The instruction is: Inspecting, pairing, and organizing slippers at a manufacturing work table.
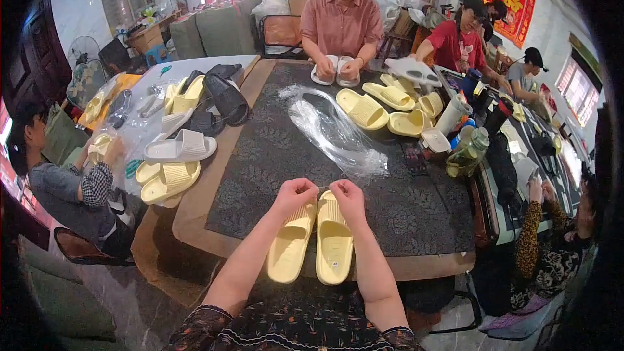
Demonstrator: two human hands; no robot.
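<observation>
A pair of pale yellow slide slippers, the left slipper (286, 261) and the right slipper (334, 257), lies side by side at the table's near edge, with ribbed straps and toes pointing away from me. My left hand (296, 196) is closed in a pinch at the left slipper's toe end. Pinched likewise, my right hand (348, 199) is over the right slipper's toe. The fingertips of both hands nearly meet; what they hold is too small to make out. Beyond them lies a loose bundle of clear plastic strips (331, 135).
Several yellow slippers (361, 109) lie at the far right, near a greenish bottle (469, 153). Grey slippers (181, 146) and black slippers (225, 99) are piled at left. Across the dark patterned table mat (260, 156), a person (341, 23) handles white slippers (336, 69). Other people work on both sides.
</observation>
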